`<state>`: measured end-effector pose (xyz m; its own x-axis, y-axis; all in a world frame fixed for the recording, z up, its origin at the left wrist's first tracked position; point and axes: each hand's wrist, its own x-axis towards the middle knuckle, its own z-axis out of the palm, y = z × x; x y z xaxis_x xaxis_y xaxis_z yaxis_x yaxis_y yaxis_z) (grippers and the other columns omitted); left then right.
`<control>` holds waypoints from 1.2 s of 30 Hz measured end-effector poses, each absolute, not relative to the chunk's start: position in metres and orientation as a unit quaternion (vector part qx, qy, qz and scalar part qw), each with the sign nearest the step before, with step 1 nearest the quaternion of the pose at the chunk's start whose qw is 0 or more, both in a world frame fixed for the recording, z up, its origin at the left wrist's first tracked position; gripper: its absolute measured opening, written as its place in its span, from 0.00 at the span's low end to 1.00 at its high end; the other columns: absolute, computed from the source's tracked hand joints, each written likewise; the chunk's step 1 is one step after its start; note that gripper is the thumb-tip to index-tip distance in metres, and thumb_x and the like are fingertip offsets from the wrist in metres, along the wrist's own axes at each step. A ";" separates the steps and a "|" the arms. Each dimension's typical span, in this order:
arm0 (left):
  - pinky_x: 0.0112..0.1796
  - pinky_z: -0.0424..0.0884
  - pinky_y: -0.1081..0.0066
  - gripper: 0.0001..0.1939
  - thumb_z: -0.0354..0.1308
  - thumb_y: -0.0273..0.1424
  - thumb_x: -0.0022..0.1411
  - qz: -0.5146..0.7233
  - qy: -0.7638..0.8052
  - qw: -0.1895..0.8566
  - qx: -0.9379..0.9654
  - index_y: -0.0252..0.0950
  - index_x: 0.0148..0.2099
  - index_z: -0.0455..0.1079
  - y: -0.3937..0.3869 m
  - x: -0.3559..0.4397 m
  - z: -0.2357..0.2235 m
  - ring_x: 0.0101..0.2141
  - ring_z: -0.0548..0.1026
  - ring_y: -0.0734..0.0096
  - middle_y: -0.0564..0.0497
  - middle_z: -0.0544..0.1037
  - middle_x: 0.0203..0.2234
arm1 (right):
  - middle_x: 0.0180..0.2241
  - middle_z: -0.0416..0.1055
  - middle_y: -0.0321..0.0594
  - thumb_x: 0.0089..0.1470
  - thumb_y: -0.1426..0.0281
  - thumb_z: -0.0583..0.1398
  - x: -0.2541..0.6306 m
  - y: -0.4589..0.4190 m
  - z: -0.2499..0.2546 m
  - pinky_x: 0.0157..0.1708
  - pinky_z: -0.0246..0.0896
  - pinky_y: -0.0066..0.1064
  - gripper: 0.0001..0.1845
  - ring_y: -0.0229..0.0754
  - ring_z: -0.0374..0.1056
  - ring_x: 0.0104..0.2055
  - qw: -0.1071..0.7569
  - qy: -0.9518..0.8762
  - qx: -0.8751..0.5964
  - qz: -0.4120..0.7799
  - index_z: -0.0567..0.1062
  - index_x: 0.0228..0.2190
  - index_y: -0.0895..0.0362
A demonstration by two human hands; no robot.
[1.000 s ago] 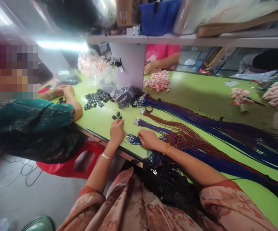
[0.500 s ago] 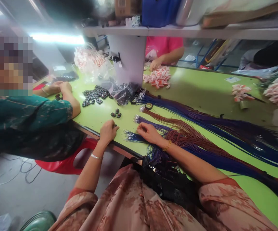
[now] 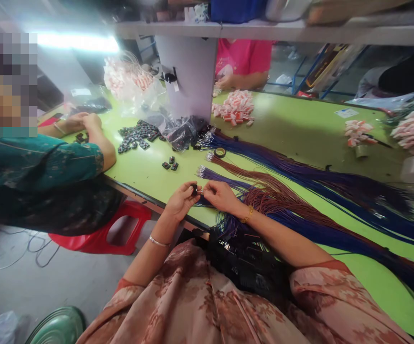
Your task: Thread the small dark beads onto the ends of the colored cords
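Note:
My left hand (image 3: 181,201) pinches a small black plastic connector housing (image 3: 194,189) between thumb and fingers, raised above the table edge. Right beside it, my right hand (image 3: 223,196) is closed in a pinch on a thin wire, whose silvery terminal tip (image 3: 200,190) points at the housing. Whether the tip is inside the housing is too small to tell. Beneath and behind the right hand run a purple wire bundle (image 3: 216,175) and a brown wire bundle (image 3: 245,171) with metal terminals at their left ends. Several loose black housings (image 3: 171,164) lie farther up the table.
A pile of black housings (image 3: 138,134) lies beside a plastic bag (image 3: 180,134). Long blue wires (image 3: 300,179) cross the green table (image 3: 142,179); a tape roll (image 3: 220,152) sits among them. White-orange connectors (image 3: 234,106) are heaped behind. One co-worker's sleeve (image 3: 49,155) is at left, another's pink shirt (image 3: 245,62) opposite.
My left hand has moved right from the table edge, bringing the black housing up to my right hand. The right hand stays nearly in place, with a wire tip now showing at its fingers.

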<state>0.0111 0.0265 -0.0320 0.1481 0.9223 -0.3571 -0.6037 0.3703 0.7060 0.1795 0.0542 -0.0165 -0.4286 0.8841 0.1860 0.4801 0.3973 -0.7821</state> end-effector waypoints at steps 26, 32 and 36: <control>0.29 0.68 0.79 0.21 0.70 0.33 0.42 0.567 0.474 0.619 0.265 0.33 0.38 0.68 0.017 0.035 -0.034 0.24 0.71 0.82 0.55 0.75 0.24 | 0.19 0.62 0.32 0.51 0.70 0.54 0.182 0.053 -0.019 0.25 0.44 0.25 0.09 0.33 0.53 0.22 0.264 -0.821 -0.406 0.302 0.67 0.21 0.58; 0.32 0.71 0.76 0.20 0.70 0.34 0.43 0.554 0.483 0.617 0.281 0.33 0.37 0.68 0.016 0.031 -0.033 0.27 0.74 0.78 0.52 0.77 0.27 | 0.25 0.70 0.36 0.54 0.69 0.52 0.190 0.071 -0.009 0.27 0.48 0.26 0.11 0.34 0.59 0.26 0.212 -0.840 -0.409 0.286 0.72 0.27 0.58; 0.34 0.71 0.75 0.20 0.70 0.33 0.44 0.553 0.481 0.623 0.272 0.33 0.38 0.69 0.021 0.026 -0.031 0.31 0.76 0.75 0.48 0.79 0.32 | 0.35 0.73 0.45 0.53 0.68 0.55 0.206 0.107 -0.010 0.32 0.51 0.29 0.11 0.41 0.64 0.35 0.150 -0.814 -0.539 0.159 0.74 0.35 0.59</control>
